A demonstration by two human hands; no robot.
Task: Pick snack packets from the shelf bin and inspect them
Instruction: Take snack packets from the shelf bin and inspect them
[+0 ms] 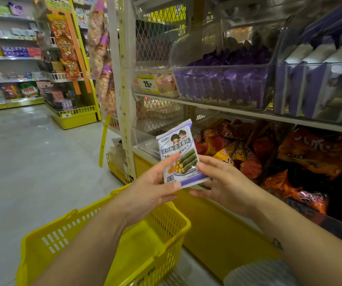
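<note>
Seaweed roll packet (177, 150), white and purple with two cartoon figures on the front, stands upright between both hands, in the air before the lower shelf and outside every bin. The left hand (153, 190) pinches its lower left edge, with the thumb lying across the front and the other fingers curled behind. The right hand (226, 185) grips the lower right corner: the thumb is on the side edge and the fingers are bent under the bottom seal.

Below the forearms is a yellow basket (58, 238) with slotted walls; whether it hangs on the left arm I cannot tell. On the upper shelf, near its left end, a clear bin (219, 100) holds purple packets (228, 79) standing in rows, and a yellow price tag (147, 83) sits just beside it to the left. A second bin (285, 96) at the right edge holds purple and white packs. On the lower shelf, orange and red bags (302, 155) lie piled — some blurred.
</note>
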